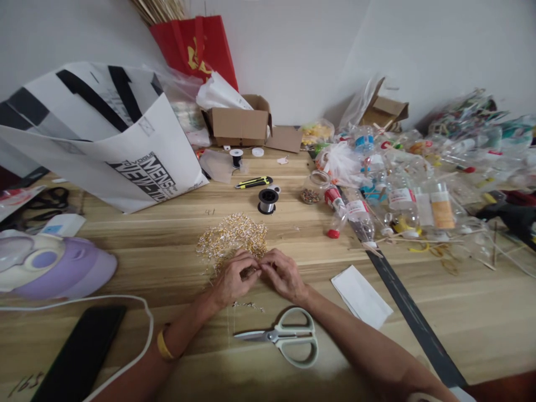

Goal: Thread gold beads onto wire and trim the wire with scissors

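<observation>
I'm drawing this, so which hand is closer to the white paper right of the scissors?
Right. The right hand is left of the white paper, not touching it; the left hand is farther left.

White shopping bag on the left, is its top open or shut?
Open: the white shopping bag has its front and back edges spread apart, exposing part of its inside.

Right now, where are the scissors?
Head view: the scissors lie low and near centre on the wooden table, closer to the wearer than the left hand and right hand, blades pointing left.
</observation>
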Tool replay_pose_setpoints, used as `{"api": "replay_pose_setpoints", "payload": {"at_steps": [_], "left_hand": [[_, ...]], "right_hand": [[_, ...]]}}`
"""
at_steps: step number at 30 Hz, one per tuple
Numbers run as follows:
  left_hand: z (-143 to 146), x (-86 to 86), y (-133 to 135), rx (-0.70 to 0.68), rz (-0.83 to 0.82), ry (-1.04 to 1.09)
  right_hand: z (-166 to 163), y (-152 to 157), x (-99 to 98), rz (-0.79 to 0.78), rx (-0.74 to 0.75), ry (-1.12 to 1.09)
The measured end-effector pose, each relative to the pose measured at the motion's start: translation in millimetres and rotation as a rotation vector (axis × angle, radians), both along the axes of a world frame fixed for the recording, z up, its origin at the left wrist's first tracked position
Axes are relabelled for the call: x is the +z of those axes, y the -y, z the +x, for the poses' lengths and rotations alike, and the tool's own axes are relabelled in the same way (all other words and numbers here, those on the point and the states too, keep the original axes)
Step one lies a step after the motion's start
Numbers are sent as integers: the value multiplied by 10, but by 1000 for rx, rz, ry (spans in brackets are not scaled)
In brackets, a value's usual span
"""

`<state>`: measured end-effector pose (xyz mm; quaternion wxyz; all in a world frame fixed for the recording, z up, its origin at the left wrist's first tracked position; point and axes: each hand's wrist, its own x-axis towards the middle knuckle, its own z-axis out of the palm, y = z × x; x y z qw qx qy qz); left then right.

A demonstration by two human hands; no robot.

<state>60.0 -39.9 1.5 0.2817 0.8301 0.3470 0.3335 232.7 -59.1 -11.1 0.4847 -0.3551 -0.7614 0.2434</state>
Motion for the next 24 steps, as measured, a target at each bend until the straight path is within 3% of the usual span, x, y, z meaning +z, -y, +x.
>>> {"api": "replay_pose_setpoints", "payload": {"at_steps": [10, 24], "left_hand": [[-40, 82, -23, 109, -78, 28], [-47, 50, -56, 101, -63, 16]], "right_hand": [[0, -25, -32, -44, 37, 74], [0, -32, -90, -148, -21, 78]]}}
